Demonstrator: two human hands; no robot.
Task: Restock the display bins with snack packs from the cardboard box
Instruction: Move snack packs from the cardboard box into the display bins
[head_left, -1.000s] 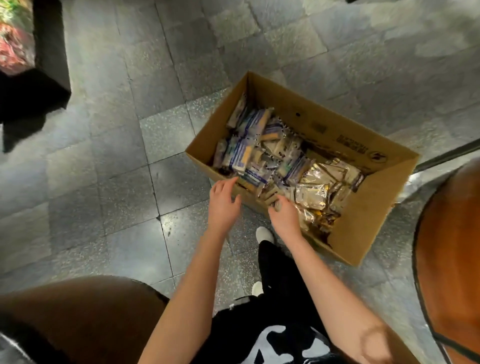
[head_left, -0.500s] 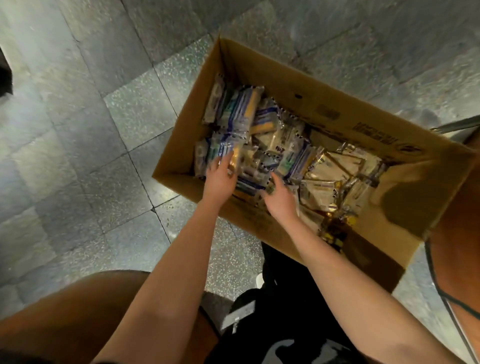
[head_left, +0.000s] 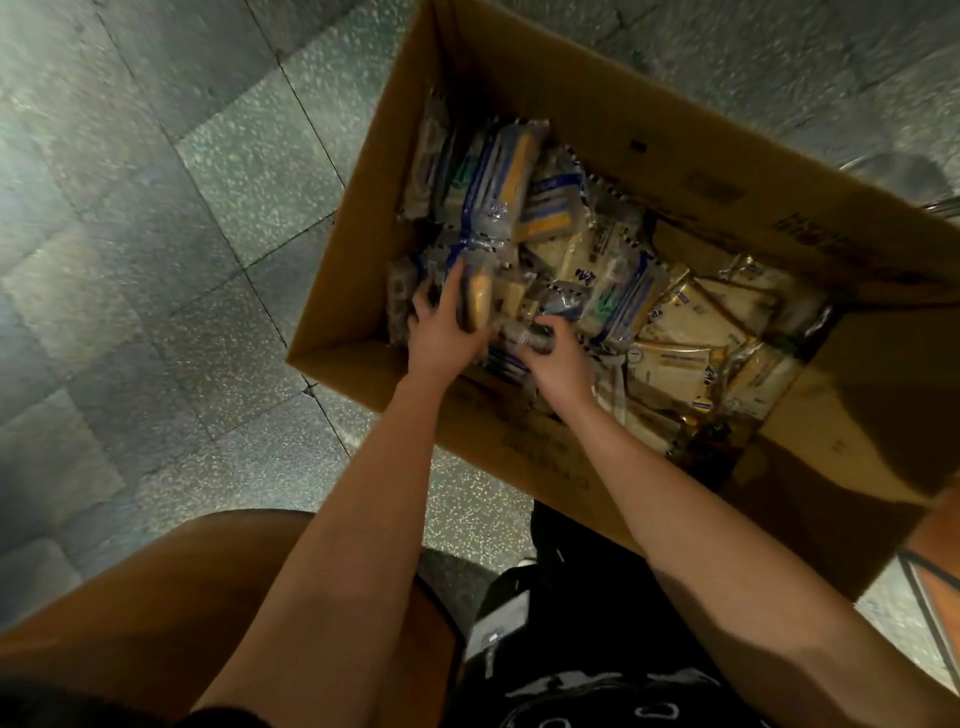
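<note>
An open cardboard box (head_left: 358, 260) stands on the tiled floor, filled with several clear snack packs (head_left: 618, 280) of yellow biscuits with blue print. Gold-wrapped packs (head_left: 691, 322) lie toward its right end. My left hand (head_left: 444, 332) is inside the box near the front left corner, fingers wrapped around a blue-and-yellow snack pack (head_left: 478, 296). Right beside it, my right hand (head_left: 558, 353) curls its fingers over a clear pack (head_left: 530, 338) at the front of the pile. The fingertips of both hands are partly hidden among the wrappers.
Grey speckled floor tiles (head_left: 182, 260) spread to the left of and behind the box. A brown rounded surface (head_left: 130, 613) fills the lower left. Black clothing (head_left: 571, 649) shows below between my arms. No display bins are in view.
The view has closed in on the box. Both hands went from its front edge down into the packs, and the fingers have closed around packs.
</note>
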